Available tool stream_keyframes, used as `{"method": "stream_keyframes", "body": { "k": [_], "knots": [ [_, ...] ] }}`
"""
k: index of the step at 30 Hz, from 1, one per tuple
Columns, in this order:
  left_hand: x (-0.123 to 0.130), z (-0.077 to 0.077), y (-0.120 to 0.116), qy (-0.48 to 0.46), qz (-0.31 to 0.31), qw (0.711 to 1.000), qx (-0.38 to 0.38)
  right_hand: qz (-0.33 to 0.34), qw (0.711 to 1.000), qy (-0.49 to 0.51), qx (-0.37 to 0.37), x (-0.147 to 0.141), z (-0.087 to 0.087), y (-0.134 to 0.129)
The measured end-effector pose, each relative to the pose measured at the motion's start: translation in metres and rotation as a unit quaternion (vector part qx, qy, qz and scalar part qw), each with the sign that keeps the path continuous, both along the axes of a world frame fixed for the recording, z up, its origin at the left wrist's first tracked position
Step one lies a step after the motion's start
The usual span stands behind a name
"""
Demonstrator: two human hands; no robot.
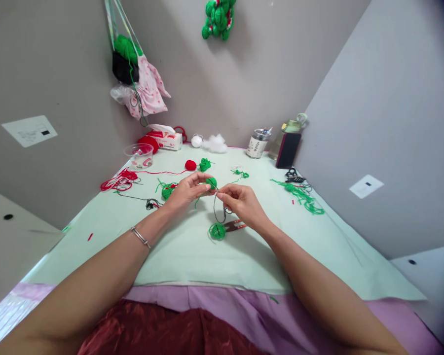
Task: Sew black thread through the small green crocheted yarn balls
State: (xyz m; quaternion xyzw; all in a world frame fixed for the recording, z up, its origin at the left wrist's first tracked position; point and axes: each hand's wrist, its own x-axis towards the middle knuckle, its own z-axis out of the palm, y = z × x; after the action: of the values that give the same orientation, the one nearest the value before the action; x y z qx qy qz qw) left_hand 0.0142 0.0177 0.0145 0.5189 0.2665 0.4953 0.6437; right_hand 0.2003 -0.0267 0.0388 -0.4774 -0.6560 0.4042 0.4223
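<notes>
Above the middle of the table, my left hand [193, 190] is closed around a small round green crocheted piece [211, 183]. My right hand [240, 199] meets it from the right, thumb and forefinger pinched on dark yarn [215, 211] at the piece's edge. Whether a needle or hook is also in that pinch is too small to tell. The yarn loops down below the fingers. Beneath my hands lies a ball of green yarn [217, 231], beside scissors-like orange and brown handles [236, 226]. Another green crocheted piece with red parts [167, 191] rests left of my left hand.
Red yarn [123, 180] and a clear plastic bowl [138, 157] sit at the left. A red ball [190, 165] and green bundle [204, 164] lie behind my hands. Green strands [304, 198], a phone [288, 150] and a pen can [257, 145] are on the right.
</notes>
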Motion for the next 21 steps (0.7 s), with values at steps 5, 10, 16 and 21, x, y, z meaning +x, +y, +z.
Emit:
{"method": "stream_keyframes", "body": {
  "k": [5,10,16,21],
  "knots": [
    [0.0011,0.0005,-0.0014,-0.003,0.0,1.0,0.0,0.006,1.0,0.02,-0.011,-0.002,-0.002,-0.0001],
    [0.0026,0.0031,-0.0047,-0.005,-0.001,1.0,-0.014,-0.001,0.999,0.053,0.003,-0.0052,-0.0055,0.0007],
    [0.0045,0.0006,-0.007,0.004,0.01,1.0,-0.006,-0.014,0.998,0.063,0.001,-0.0067,-0.0095,0.0041],
    [0.0052,-0.0019,-0.0072,0.028,0.023,0.999,0.022,0.0,0.996,0.078,-0.04,-0.0045,-0.0095,0.0078]
  ]
}}
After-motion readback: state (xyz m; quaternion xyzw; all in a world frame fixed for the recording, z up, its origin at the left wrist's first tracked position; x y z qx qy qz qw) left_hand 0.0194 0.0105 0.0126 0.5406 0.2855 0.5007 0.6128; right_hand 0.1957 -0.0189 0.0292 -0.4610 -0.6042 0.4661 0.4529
